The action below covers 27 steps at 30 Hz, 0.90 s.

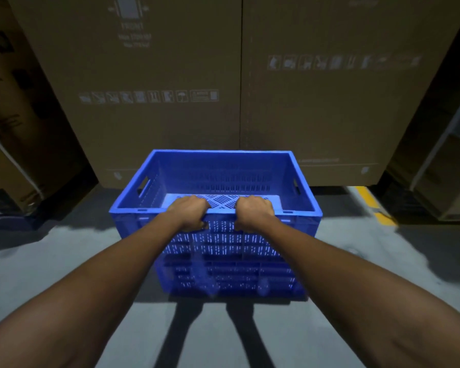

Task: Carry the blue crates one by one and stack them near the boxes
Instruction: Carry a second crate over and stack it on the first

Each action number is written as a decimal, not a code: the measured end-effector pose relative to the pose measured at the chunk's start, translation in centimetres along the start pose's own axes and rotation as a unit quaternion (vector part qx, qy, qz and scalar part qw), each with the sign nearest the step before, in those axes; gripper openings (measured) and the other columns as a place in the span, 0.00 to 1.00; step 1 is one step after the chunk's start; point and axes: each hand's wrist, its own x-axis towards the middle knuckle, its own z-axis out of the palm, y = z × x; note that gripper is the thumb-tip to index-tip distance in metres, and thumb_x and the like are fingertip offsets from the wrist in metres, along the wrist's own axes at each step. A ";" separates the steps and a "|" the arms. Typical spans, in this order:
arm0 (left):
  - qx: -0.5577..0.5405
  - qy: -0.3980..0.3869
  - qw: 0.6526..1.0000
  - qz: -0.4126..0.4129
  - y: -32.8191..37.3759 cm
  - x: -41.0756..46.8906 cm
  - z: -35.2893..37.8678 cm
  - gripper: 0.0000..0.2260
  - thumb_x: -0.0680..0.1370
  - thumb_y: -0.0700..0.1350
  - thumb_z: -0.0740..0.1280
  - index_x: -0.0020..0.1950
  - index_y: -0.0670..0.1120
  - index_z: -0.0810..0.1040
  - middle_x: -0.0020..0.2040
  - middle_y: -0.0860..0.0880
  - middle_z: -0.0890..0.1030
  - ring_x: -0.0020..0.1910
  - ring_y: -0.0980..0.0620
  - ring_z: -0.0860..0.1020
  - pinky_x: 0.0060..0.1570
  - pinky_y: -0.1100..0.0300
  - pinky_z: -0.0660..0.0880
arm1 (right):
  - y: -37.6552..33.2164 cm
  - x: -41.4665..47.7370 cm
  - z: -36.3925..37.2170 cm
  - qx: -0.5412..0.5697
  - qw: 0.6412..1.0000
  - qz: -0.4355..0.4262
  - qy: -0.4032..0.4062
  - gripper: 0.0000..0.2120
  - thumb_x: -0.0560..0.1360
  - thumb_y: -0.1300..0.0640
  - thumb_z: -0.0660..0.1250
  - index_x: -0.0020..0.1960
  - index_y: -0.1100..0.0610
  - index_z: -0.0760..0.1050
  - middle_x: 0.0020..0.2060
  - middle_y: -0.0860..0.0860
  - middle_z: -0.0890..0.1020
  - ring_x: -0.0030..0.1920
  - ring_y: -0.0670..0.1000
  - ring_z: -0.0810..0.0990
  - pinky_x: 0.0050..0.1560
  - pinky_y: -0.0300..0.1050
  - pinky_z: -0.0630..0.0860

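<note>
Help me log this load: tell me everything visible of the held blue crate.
The blue slotted plastic crate is rectangular, open-topped, upright and empty, with a lattice floor and a handle cutout at each end. The left grip and right grip clasp its near rim. It seems stacked on another blue crate, before brown cardboard boxes.

The scene is dim. The floor (64,261) on either side of the blue crate (215,179) catches the brightest light, while the cardboard boxes (170,115) behind it sit murky, their print soft. Two dark shadow bars run along the floor in front of the crate. Its lower front wall is smeared with blur. Box edges far from the crate lean and bow.
</note>
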 end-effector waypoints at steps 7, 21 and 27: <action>-0.010 -0.005 1.000 0.017 3.4 1.8 -0.5 0.10 0.72 0.54 0.72 0.44 0.50 0.75 0.49 0.45 0.81 0.50 0.43 0.79 0.47 0.53 0.75 | 3.6 -0.7 -0.1 -0.008 1.000 0.020 -0.004 0.14 0.70 0.50 0.75 0.51 0.54 0.76 0.44 0.51 0.81 0.44 0.56 0.79 0.47 0.50 0.76; -0.030 -0.011 0.999 0.012 4.9 2.6 0.1 0.29 0.67 0.75 0.64 0.49 0.51 0.76 0.44 0.51 0.80 0.46 0.47 0.78 0.45 0.53 0.75 | 5.3 -0.7 0.3 -0.038 0.999 -0.003 -0.016 0.17 0.69 0.41 0.74 0.47 0.52 0.77 0.37 0.49 0.78 0.39 0.54 0.77 0.41 0.46 0.74; -0.105 0.037 0.993 0.029 4.7 1.8 0.5 0.42 0.70 0.78 0.44 0.78 0.55 0.57 0.72 0.48 0.70 0.68 0.46 0.70 0.63 0.42 0.70 | 5.6 -1.8 0.6 -0.020 0.998 -0.057 0.036 0.27 0.70 0.29 0.66 0.59 0.47 0.76 0.45 0.48 0.84 0.48 0.54 0.81 0.44 0.47 0.72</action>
